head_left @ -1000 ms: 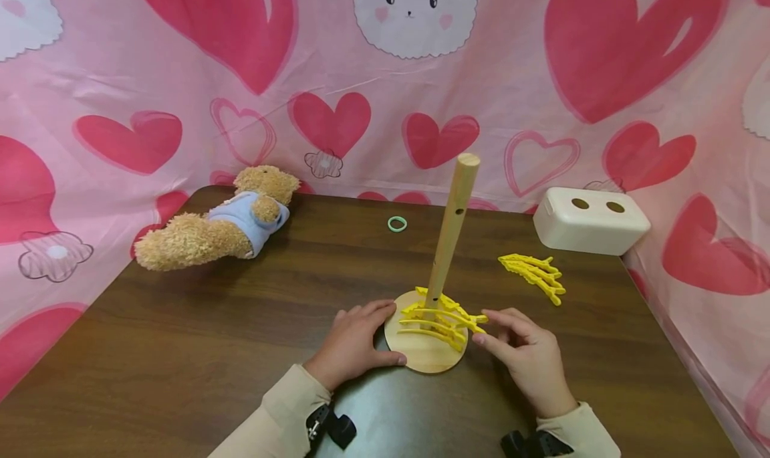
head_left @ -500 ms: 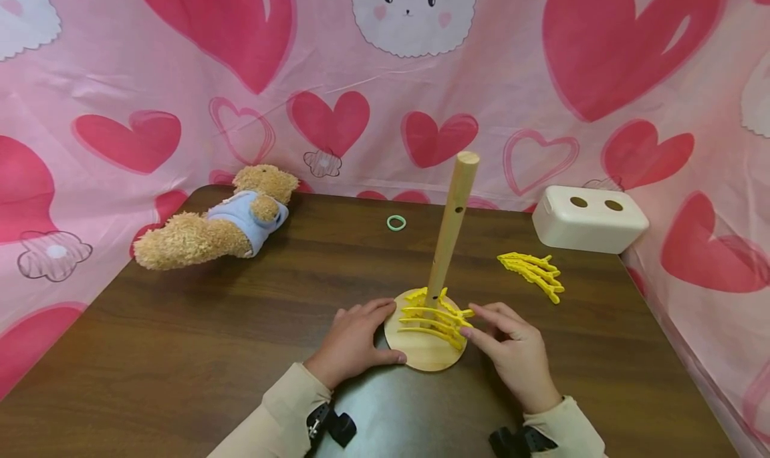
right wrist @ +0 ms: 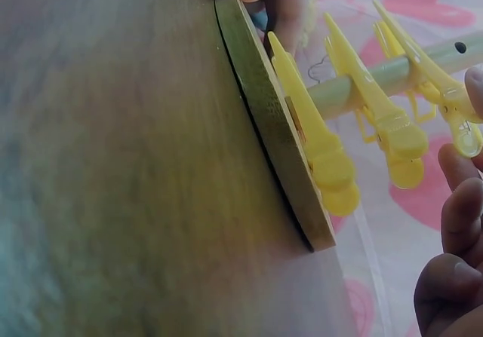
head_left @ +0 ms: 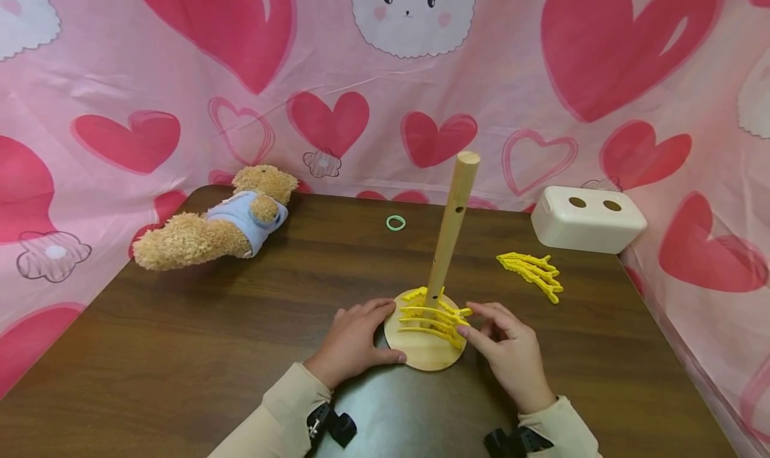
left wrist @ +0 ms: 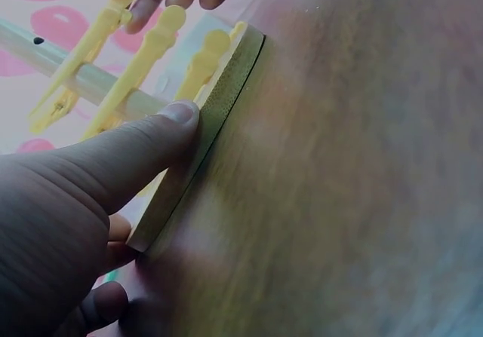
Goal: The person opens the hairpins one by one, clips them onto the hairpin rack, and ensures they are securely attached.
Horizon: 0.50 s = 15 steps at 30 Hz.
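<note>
A wooden post (head_left: 451,227) rises from a round wooden base (head_left: 426,361) on the table. My left hand (head_left: 355,344) grips the base's left rim, thumb at the near edge and fingers round the far side. Three yellow alligator hair clips sit across the post's lower end, one above another: a low clip (right wrist: 311,122), a middle clip (right wrist: 370,96) and an upper clip (right wrist: 420,59). Pinched between the thumb and fingers of my right hand (head_left: 511,351) is the upper clip's handle end, at the right of the post. Its long prongs straddle the post.
More yellow clips (head_left: 532,271) lie bunched at the right. Behind them stands a white box (head_left: 592,227) with two holes. A green ring (head_left: 396,223) lies at the back, and a teddy bear (head_left: 234,220) in a blue shirt lies at the back left of the brown table (head_left: 240,331).
My right hand has moved left with the upper clip, bringing its prongs further across the post. My left hand stays on the base.
</note>
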Each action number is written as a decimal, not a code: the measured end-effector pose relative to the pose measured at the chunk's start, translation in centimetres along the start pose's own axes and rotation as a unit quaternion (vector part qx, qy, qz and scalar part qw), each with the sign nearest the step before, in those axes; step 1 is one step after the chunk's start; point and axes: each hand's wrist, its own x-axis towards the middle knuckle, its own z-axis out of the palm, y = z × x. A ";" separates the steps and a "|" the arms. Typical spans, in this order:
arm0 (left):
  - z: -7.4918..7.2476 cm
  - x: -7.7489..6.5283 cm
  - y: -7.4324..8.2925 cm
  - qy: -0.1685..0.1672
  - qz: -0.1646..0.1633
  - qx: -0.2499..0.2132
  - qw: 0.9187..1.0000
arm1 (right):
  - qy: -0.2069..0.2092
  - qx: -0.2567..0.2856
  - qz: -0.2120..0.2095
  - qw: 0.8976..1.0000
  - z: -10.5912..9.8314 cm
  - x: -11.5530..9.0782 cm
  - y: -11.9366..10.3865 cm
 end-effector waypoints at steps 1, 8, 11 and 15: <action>0.0 0.0 0.0 0.001 -0.001 0.000 1.000 | 0.001 0.002 -0.001 1.000 0.0 0.0 -0.1; -0.1 -0.1 0.3 0.006 -0.009 -0.007 1.000 | 0.008 0.023 -0.007 1.000 -0.1 -0.1 0.2; -0.2 -0.1 0.4 0.008 -0.016 -0.007 1.000 | 0.015 0.043 -0.003 0.999 -0.3 -0.1 0.6; -0.1 -0.1 0.4 0.013 -0.018 -0.008 1.000 | 0.034 0.063 0.015 0.997 -0.6 0.1 1.4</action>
